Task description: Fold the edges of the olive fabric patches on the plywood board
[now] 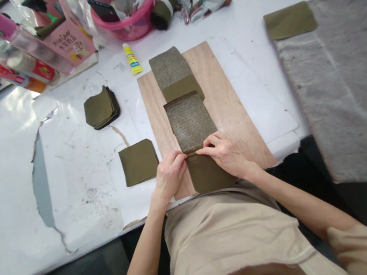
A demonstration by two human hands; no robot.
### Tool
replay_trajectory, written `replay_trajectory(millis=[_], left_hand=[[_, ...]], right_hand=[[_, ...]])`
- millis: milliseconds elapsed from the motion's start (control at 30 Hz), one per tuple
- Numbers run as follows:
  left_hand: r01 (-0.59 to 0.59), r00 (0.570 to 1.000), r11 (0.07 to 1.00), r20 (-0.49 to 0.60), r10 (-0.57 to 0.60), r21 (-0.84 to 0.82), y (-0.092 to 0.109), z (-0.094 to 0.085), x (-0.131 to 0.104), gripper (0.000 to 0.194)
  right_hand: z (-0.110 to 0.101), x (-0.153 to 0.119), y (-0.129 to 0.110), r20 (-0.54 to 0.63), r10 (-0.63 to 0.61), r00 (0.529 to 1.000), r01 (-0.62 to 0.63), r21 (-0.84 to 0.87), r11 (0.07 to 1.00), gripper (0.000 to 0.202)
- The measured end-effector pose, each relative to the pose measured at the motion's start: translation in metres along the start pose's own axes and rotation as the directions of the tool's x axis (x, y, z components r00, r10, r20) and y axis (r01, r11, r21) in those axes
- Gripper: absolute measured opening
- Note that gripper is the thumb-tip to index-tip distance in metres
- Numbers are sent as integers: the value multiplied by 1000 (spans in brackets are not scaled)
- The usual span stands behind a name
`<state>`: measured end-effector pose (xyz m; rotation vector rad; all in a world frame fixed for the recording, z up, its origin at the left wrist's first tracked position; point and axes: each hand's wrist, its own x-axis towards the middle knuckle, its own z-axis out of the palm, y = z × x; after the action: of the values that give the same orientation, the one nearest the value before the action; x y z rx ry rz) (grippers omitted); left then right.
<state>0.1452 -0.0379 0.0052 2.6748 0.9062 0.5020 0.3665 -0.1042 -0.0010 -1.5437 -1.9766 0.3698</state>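
An olive fabric piece (pixel 209 172) lies at the near end of a wooden board (pixel 235 116), its far edge folded in a narrow strip. My left hand (pixel 171 173) pinches the left end of that folded edge. On the same edge, further right, my right hand (pixel 225 154) presses with thumb and index finger together. Just beyond sits a piece with a rough grey-brown face (pixel 191 122). It overlaps a second grey-faced piece (pixel 170 68) with an olive band. Left of the board are a flat olive piece (pixel 139 162) and a stack of olive pieces (pixel 99 108).
A yellow tube (pixel 132 58) lies beyond the board. Further back stand a pink basket (pixel 136 27), a rolled olive cloth (pixel 165 4) and a pink box (pixel 67 40). At right is a grey-covered surface (pixel 351 85) with an olive piece (pixel 290 20). The white table covering (pixel 71 172) is torn at left.
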Motion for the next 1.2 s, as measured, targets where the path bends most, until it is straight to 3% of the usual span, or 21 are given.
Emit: replay_trajectory(millis=[233,400,733,1200], left_hand=[[53,998,992,-36,-58,-112,3,-3,-1,19],[-37,996,998,-80,41,53,2,2,-2,19],[-126,991,970,-10,131,206,-2,5,-5,25],[-129,991,961,3,132,244,1,8,-8,28]], right_hand=[[0,0,0,-1,9,1000,-9,18,1000,26],[0,0,0,-5,12,1000,-12,17,1000,27],[0,0,0,10,11,1000,-11,14,1000,28],[2,-2,1,31,-34,999,36,-63,997,28]])
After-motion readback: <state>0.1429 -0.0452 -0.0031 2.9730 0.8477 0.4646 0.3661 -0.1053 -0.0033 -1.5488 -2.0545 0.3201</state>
